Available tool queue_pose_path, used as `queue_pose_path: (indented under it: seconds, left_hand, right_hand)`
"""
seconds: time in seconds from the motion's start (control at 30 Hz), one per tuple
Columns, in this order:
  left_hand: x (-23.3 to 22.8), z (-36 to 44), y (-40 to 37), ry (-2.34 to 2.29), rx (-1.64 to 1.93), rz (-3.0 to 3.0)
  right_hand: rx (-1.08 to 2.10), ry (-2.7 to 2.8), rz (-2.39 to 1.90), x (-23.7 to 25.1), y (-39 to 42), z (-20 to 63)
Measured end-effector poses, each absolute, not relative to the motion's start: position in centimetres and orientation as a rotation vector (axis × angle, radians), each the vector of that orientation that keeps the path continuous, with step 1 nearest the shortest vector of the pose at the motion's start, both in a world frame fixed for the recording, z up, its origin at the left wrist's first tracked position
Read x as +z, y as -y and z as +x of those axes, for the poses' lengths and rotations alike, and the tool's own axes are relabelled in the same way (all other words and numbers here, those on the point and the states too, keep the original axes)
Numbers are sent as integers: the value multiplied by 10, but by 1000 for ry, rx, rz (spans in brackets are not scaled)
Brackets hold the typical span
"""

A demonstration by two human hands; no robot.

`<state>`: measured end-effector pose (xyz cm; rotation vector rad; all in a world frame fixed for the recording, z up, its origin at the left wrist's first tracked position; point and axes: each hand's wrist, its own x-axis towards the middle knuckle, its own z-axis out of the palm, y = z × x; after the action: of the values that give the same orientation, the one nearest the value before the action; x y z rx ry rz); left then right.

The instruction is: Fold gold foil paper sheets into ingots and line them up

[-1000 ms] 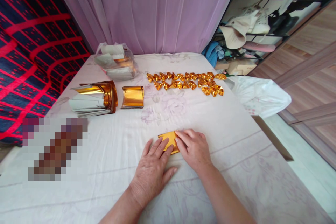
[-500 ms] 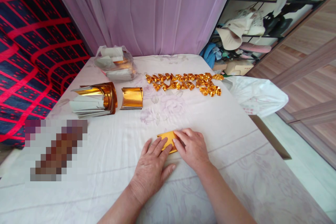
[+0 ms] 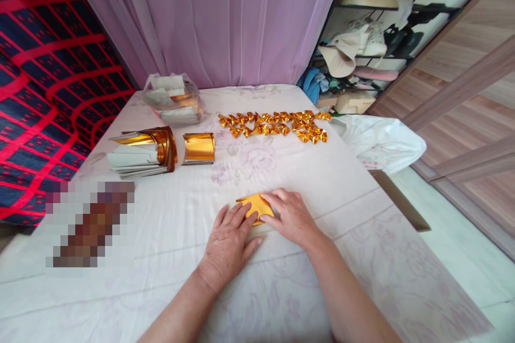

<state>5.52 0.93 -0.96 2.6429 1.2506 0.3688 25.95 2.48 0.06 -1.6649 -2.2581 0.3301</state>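
Folding of a gold foil sheet (image 3: 256,207) on a desk (image 3: 354,193) under a pale floral cloth. The left hand (image 3: 227,244) lies flat, fingers together, pinning the sheet's near-left edge; the right hand (image 3: 292,217) presses its right edge, fingers extended, not pinching. The step appears to be creasing a fold; the next likely calls for steady pressure along the crease. Beyond the sheet lie a row of folded gold ingots (image 3: 277,125), a curled foil stack (image 3: 198,148) and a larger foil bundle (image 3: 142,151). No writing is legible.
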Motion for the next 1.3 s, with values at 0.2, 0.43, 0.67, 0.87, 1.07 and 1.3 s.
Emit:
queue_pose_path:
  seconds: [0.2,0.43,0.67,0.87,1.07,1.3]
  left_hand:
    - [-12,54,-10,-1247,392,2652]
    - [-10,54,-11,-1239,348,2664]
    - [-14,54,-11,-1253,411,2687]
    - [-17,54,-12,-1249,439,2698]
    - [-14,55,-12,-1254,392,2680]
    - [-17,52,-11,-1215,452,2715]
  right_hand:
    - [356,2287,-1595,-2,-25,267]
    - [385,2274,-1571,-2,-23,277]
    - [430,2198,-1537,-3,-23,285]
    - [433,1940,-1428,2,-17,270]
    - [381,1975,-1489,-9,-8,246]
    - [401,2008,-1511,-14,-7,247]
